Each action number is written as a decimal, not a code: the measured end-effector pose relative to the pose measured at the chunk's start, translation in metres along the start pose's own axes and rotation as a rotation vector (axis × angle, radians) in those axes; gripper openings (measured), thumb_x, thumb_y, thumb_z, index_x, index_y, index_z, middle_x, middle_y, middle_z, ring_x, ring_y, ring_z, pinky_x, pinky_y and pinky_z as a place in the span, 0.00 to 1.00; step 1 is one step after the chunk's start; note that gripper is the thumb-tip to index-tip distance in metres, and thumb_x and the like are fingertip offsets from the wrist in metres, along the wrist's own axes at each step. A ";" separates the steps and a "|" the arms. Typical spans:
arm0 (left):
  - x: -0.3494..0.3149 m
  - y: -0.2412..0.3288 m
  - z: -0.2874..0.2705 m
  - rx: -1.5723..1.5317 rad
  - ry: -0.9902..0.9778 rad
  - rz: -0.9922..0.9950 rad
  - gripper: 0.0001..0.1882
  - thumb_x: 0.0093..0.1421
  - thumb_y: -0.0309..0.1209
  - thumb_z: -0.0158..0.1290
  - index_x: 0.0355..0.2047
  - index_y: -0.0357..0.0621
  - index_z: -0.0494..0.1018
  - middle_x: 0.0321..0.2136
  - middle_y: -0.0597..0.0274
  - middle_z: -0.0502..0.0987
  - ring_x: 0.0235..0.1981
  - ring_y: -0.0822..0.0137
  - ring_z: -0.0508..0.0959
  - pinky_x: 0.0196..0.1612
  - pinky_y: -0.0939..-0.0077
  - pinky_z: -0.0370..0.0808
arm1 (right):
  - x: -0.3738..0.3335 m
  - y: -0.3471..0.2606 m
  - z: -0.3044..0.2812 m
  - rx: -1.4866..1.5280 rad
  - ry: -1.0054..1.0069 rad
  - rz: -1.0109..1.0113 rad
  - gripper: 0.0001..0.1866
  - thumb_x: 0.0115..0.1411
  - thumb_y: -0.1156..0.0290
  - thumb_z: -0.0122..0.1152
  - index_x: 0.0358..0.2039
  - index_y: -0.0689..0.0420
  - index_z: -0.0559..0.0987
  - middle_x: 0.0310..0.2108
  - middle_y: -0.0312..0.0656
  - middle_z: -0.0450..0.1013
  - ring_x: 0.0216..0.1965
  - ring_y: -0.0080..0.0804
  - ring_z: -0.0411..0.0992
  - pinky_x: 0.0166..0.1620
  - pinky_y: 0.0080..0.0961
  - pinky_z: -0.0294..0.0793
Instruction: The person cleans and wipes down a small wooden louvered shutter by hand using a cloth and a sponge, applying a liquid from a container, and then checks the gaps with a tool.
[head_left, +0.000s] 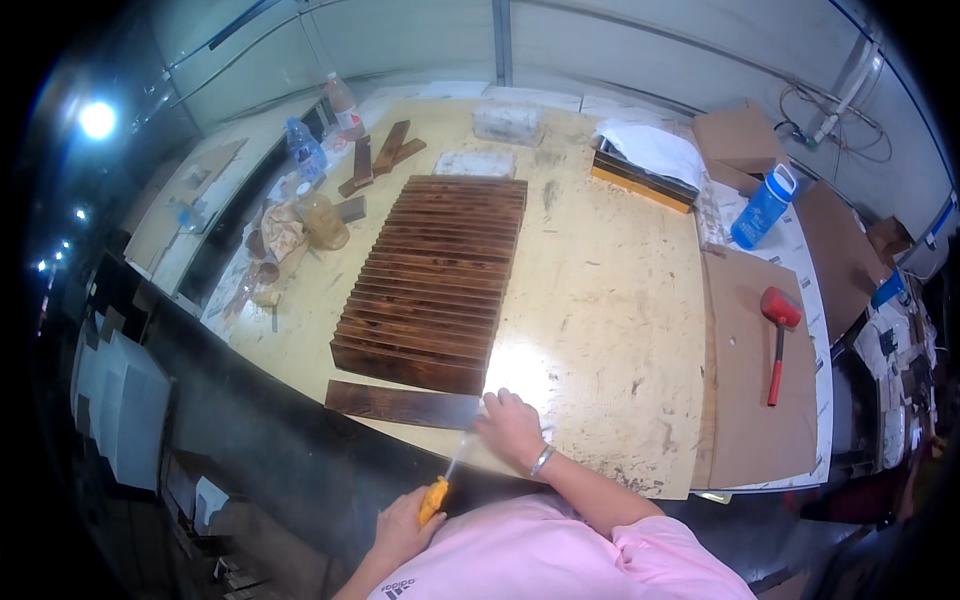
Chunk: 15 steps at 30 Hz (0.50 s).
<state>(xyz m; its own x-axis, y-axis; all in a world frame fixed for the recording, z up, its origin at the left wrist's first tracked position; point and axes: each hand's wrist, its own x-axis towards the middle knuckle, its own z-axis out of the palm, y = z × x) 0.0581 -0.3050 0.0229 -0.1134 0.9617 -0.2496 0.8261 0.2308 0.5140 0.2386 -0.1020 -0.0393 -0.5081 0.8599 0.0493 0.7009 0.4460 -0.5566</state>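
Note:
My left hand [400,528], low in the picture, is closed around the yellow handle [434,498] of a tool with a slim, pale shaft or blade. The tool points up toward the end of a dark brown wooden board [395,403], which lies flat along the table's near edge. At that board's right end my right hand [512,428] is closed, its bent fingers gripping the end; the fingertips are partly hidden. Just beyond lies a row of several similar dark boards [430,275], packed side by side.
The pale wooden table [610,330] fills the middle. At left stand bottles [306,150] and a jar [322,217], near loose wood strips [390,147]. A cloth-topped box [645,165] sits far right. A red mallet [779,335] lies on cardboard [745,430] near a blue bottle [765,208].

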 end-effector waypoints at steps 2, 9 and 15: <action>-0.005 0.006 0.020 0.069 -0.100 -0.012 0.27 0.58 0.48 0.61 0.54 0.50 0.72 0.38 0.51 0.80 0.41 0.50 0.81 0.41 0.53 0.78 | -0.011 0.006 -0.011 0.025 0.007 -0.023 0.21 0.56 0.58 0.68 0.43 0.58 0.74 0.39 0.47 0.71 0.40 0.46 0.74 0.41 0.42 0.75; 0.018 0.036 0.057 0.248 -0.151 0.012 0.21 0.60 0.49 0.59 0.42 0.45 0.71 0.31 0.50 0.81 0.34 0.48 0.83 0.36 0.52 0.79 | -0.045 0.078 -0.039 -0.157 0.064 0.088 0.19 0.54 0.67 0.64 0.46 0.57 0.75 0.38 0.49 0.71 0.40 0.48 0.74 0.40 0.45 0.77; 0.049 0.049 0.052 0.369 -0.108 -0.011 0.19 0.61 0.45 0.58 0.39 0.43 0.71 0.28 0.49 0.82 0.32 0.47 0.83 0.35 0.51 0.78 | -0.046 0.086 -0.043 -0.203 0.166 -0.094 0.07 0.57 0.70 0.60 0.36 0.57 0.76 0.36 0.47 0.70 0.40 0.44 0.69 0.41 0.39 0.71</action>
<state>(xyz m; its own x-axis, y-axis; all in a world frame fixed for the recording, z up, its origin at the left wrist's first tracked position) 0.1213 -0.2539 -0.0067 -0.0805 0.9338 -0.3486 0.9706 0.1530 0.1856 0.3442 -0.0925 -0.0537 -0.4987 0.8337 0.2370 0.7491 0.5522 -0.3660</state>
